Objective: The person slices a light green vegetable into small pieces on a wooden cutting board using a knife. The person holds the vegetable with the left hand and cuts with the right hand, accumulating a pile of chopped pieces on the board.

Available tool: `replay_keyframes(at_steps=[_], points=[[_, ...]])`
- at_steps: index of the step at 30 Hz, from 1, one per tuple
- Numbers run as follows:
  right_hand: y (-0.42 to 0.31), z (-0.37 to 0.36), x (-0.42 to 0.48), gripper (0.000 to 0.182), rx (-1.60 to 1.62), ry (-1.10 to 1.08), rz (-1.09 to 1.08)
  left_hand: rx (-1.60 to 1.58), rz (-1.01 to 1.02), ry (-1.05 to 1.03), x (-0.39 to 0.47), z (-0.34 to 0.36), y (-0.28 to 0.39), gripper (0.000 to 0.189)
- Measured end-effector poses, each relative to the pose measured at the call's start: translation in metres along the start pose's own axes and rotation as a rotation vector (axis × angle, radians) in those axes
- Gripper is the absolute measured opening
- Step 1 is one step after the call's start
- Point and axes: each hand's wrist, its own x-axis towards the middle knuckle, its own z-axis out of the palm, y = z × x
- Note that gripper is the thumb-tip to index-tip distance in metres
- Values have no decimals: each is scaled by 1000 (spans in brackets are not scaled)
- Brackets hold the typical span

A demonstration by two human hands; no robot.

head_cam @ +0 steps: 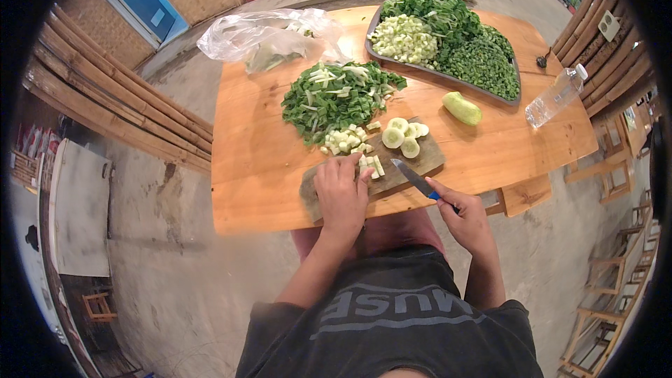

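My right hand (463, 216) grips a knife (415, 177) by its blue and black handle, its blade pointing up and left over the front of a worn wooden cutting board (395, 179). My left hand (341, 185) rests on the board's left part, fingers beside some cut pale-green pieces (371, 167); whether its fingertips hold any is hard to tell. Round slices (402, 135) of a pale-green vegetable, seemingly cucumber or squash, lie at the board's far right. Diced pieces (344, 139) are heaped along its far edge, against a pile of chopped leafy greens (338, 94).
A dark tray (517, 95) at the back holds diced vegetable and chopped greens. Nearer are a partly peeled or pale whole vegetable (462, 108) and a clear plastic bottle (556, 95). A clear plastic bag (273, 37) sits at the back left of the wooden table (252, 184).
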Motion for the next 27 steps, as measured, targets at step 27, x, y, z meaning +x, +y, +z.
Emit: replay_keyframes(at_steps=[27], points=[[-23, 30, 0, 49, -143, -114, -83, -63, -207, 32, -4, -30, -14, 22]])
